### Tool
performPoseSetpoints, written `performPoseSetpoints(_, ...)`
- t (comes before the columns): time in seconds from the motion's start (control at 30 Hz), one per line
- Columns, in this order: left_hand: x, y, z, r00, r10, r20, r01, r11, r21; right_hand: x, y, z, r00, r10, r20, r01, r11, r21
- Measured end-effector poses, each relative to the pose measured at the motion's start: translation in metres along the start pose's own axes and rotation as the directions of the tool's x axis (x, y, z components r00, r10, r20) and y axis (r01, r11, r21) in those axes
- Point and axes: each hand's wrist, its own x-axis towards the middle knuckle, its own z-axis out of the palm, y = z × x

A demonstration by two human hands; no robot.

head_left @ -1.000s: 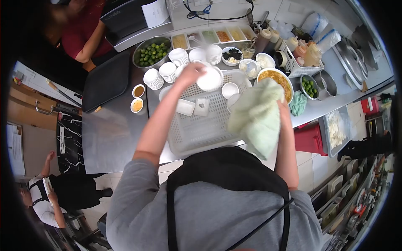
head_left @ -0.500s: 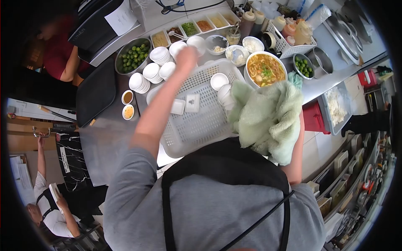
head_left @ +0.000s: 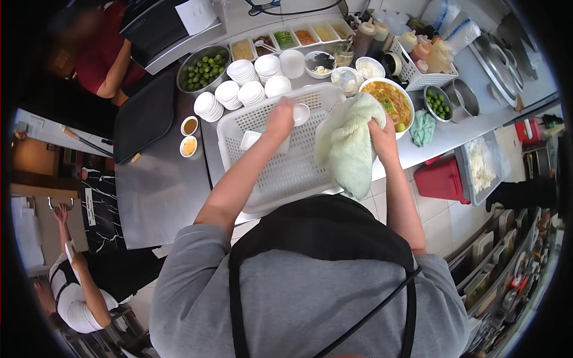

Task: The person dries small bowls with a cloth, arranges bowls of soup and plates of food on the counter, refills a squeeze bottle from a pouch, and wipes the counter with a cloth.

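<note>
Over the basket (head_left: 280, 182), the left hand (head_left: 279, 119) blurs, grip unclear; the right hand (head_left: 384, 138) clamps a towel (head_left: 353, 143) that, swung, could touch soup (head_left: 395, 105).

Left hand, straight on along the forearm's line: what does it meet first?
Probably the basket's far wall, just ahead of the left hand. Height is unclear; above the rim, it might pass over toward the white bowls behind.
</note>
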Motion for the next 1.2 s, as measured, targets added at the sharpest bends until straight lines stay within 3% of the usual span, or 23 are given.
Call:
performPoseSetpoints(0.03, -0.003, -0.002, -0.011, 0.989, -0.019, -0.147, 0.005, 0.996, -0.090, 0.002, 0.003, 0.004, 0.996, -0.074, -0.041, 0.072, 0.996, -0.056)
performPoseSetpoints(0.07, -0.006, 0.001, -0.019, 0.988, -0.027, -0.149, 0.014, 0.996, -0.084, 0.004, 0.003, 0.009, 0.997, -0.074, -0.031, 0.072, 0.996, -0.051)
performPoseSetpoints(0.1, -0.008, 0.008, -0.032, 0.985, -0.141, -0.104, 0.097, 0.934, -0.345, 0.007, -0.001, 0.019, 0.975, -0.218, 0.041, 0.222, 0.963, -0.156)
performPoseSetpoints(0.13, -0.012, 0.019, -0.047, 0.971, -0.238, -0.032, 0.176, 0.797, -0.578, 0.008, -0.006, 0.032, 0.929, -0.348, 0.127, 0.370, 0.896, -0.246)
performPoseSetpoints(0.17, -0.020, 0.048, -0.068, 0.948, -0.293, 0.128, 0.269, 0.517, -0.813, 0.008, -0.012, 0.048, 0.880, -0.448, 0.158, 0.473, 0.801, -0.366)
performPoseSetpoints(0.2, -0.025, 0.061, -0.076, 0.970, -0.231, 0.070, 0.203, 0.623, -0.756, 0.010, -0.009, 0.056, 0.880, -0.446, 0.167, 0.475, 0.804, -0.358)
performPoseSetpoints(0.27, -0.033, 0.068, -0.085, 0.974, -0.227, -0.011, 0.160, 0.718, -0.677, 0.019, 0.000, 0.069, 0.943, -0.311, 0.120, 0.333, 0.857, -0.393)
performPoseSetpoints(0.33, -0.037, 0.062, -0.087, 0.975, -0.216, -0.045, 0.132, 0.734, -0.666, 0.036, 0.006, 0.073, 0.928, -0.356, 0.112, 0.370, 0.843, -0.390)
performPoseSetpoints(0.4, -0.037, 0.054, -0.090, 0.977, -0.200, -0.075, 0.104, 0.751, -0.653, 0.043, 0.013, 0.078, 0.936, -0.290, 0.199, 0.350, 0.721, -0.598)
performPoseSetpoints(0.47, -0.028, 0.040, -0.097, 0.986, -0.122, -0.112, 0.061, 0.895, -0.442, 0.041, 0.010, 0.079, 0.923, -0.318, 0.217, 0.381, 0.683, -0.623)
performPoseSetpoints(0.53, -0.012, 0.012, -0.093, 0.960, -0.226, -0.165, 0.158, 0.924, -0.348, 0.039, 0.001, 0.077, 0.955, -0.240, 0.172, 0.294, 0.830, -0.473)
performPoseSetpoints(0.57, -0.002, -0.010, -0.094, 0.947, -0.256, -0.193, 0.195, 0.937, -0.289, 0.037, -0.009, 0.070, 0.955, -0.240, 0.173, 0.295, 0.830, -0.473)
performPoseSetpoints(0.6, 0.011, -0.040, -0.090, 0.932, -0.247, -0.264, 0.209, 0.964, -0.165, 0.034, -0.024, 0.057, 0.976, -0.181, 0.124, 0.218, 0.866, -0.449)
performPoseSetpoints(0.67, 0.030, -0.075, -0.095, 0.892, -0.258, -0.372, 0.239, 0.966, -0.096, 0.021, -0.056, 0.025, 0.994, -0.057, 0.094, 0.086, 0.933, -0.350)
performPoseSetpoints(0.7, 0.038, -0.089, -0.097, 0.907, -0.295, -0.299, 0.290, 0.955, -0.062, 0.015, -0.065, 0.003, 0.993, 0.000, 0.116, 0.032, 0.960, -0.278)
performPoseSetpoints(0.73, 0.042, -0.098, -0.094, 0.910, -0.293, -0.294, 0.286, 0.956, -0.067, 0.016, -0.042, -0.031, 0.991, -0.072, 0.112, 0.082, 0.993, -0.087)
performPoseSetpoints(0.8, 0.049, -0.107, -0.083, 0.920, -0.317, -0.231, 0.330, 0.944, 0.018, 0.003, -0.052, -0.071, 0.995, -0.043, 0.085, 0.038, 0.997, 0.062)
performPoseSetpoints(0.83, 0.045, -0.085, -0.086, 0.924, -0.222, -0.312, 0.262, 0.960, 0.095, -0.005, -0.063, -0.084, 0.997, -0.034, 0.072, 0.027, 0.994, 0.102)
performPoseSetpoints(0.9, 0.043, -0.049, -0.070, 0.934, -0.031, -0.355, 0.045, 0.999, 0.029, -0.015, -0.078, -0.103, 0.998, -0.034, 0.054, 0.025, 0.987, 0.160)
performPoseSetpoints(0.97, 0.023, 0.031, -0.066, 0.995, -0.093, 0.027, 0.097, 0.968, -0.234, -0.021, -0.088, -0.112, 0.998, -0.044, 0.044, 0.034, 0.979, 0.203)
performPoseSetpoints(1.0, 0.016, 0.031, -0.026, 0.991, 0.076, 0.113, -0.026, 0.921, -0.388, -0.023, -0.089, -0.113, 0.998, -0.043, 0.040, 0.034, 0.975, 0.218)
performPoseSetpoints(1.07, -0.004, 0.064, 0.013, 0.936, 0.243, 0.255, -0.131, 0.911, -0.390, -0.025, -0.088, -0.112, 0.999, -0.037, 0.034, 0.028, 0.971, 0.237)
performPoseSetpoints(1.2, -0.022, 0.062, 0.034, 0.945, 0.151, 0.290, -0.053, 0.945, -0.321, -0.021, -0.071, -0.089, 0.999, 0.042, 0.023, -0.047, 0.966, 0.255)
